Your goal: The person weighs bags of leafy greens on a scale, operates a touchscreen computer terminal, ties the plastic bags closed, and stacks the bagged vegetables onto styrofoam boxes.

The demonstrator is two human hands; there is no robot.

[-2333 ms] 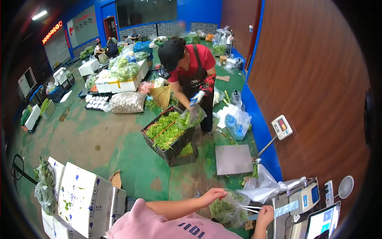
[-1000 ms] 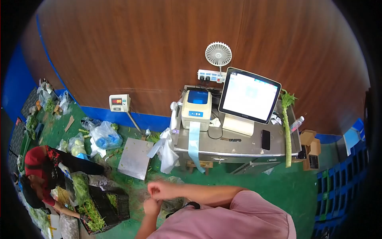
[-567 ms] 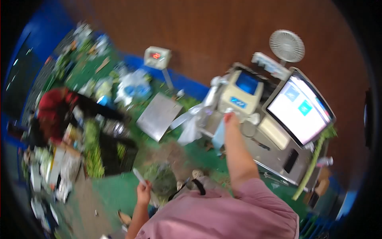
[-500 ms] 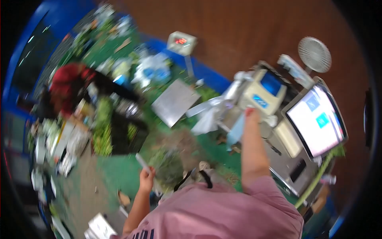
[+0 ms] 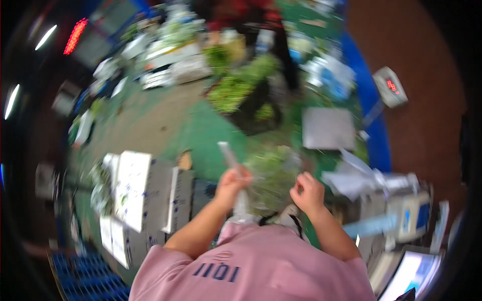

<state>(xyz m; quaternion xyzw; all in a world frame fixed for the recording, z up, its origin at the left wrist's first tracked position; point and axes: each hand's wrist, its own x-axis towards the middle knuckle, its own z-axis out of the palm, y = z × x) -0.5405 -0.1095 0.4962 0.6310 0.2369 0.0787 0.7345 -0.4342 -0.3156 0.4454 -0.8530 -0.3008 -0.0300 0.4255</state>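
Observation:
My left hand point(image 5: 234, 181) is closed around a whitish translucent strip point(image 5: 227, 152), perhaps plastic; its end sticks up above my fist, and pale film hangs below. My right hand point(image 5: 307, 192) is held in front of me with fingers curled together; anything between them is too blurred to make out. Between and beyond my hands lies a bundle of leafy greens point(image 5: 271, 175), seemingly in clear plastic, on the green floor. Farther off stands a dark crate point(image 5: 256, 108) with bright green vegetables point(image 5: 228, 94) beside and in it.
A metal scale platform point(image 5: 329, 128) with a red-digit display point(image 5: 391, 87) stands ahead right. A label-printing scale point(image 5: 409, 215) and lit screen point(image 5: 411, 276) are close on my right. White boxes point(image 5: 134, 190) and a blue pallet point(image 5: 88, 276) lie left. A person in red point(image 5: 246, 15) bends ahead.
My view has turned left, away from the machine and screen. My right hand has come back from the machine to the front of my body. The left hand still holds the strip.

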